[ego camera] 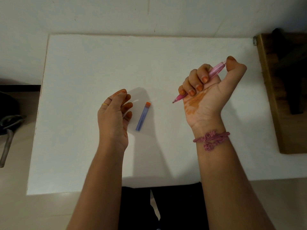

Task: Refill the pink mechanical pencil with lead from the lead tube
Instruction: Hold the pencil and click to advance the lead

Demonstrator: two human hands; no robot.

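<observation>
With four fingers (198,80) curled over its barrel and the thumb (231,63) bent across its top end, the pink mechanical pencil (214,72) sits clenched in the right hand (207,90), palm turned up toward the camera. Pencil runs on a slant: pointed tip juts out below the little finger, aimed down and left toward the middle of the white board (83,63); capped end shows beside the thumb, up and right. Whole pencil is lifted off the surface. Orange staining marks the fingertips and the palm. A pink thread band (211,138) wraps the right wrist. Left hand (113,113) holds nothing; its fingers are loosely bent and relaxed, thumb side up, a gold ring (105,104) on one finger. It hovers just left of the lead tube (143,116), apart from it, not touching. Tube lies flat on the board between the two hands, nearer the left one, a slim blue-violet stick with an orange cap at its far end, cap on, tilted slightly right. Shadows of both arms fall across the board. Board lies against a pale wall at its far edge. Brown wooden furniture (272,97) stands off the right side. At far left, a dark object with a grey metal handle (7,143) rests on the floor. Black clothing (174,206) shows between the forearms at the near edge.
</observation>
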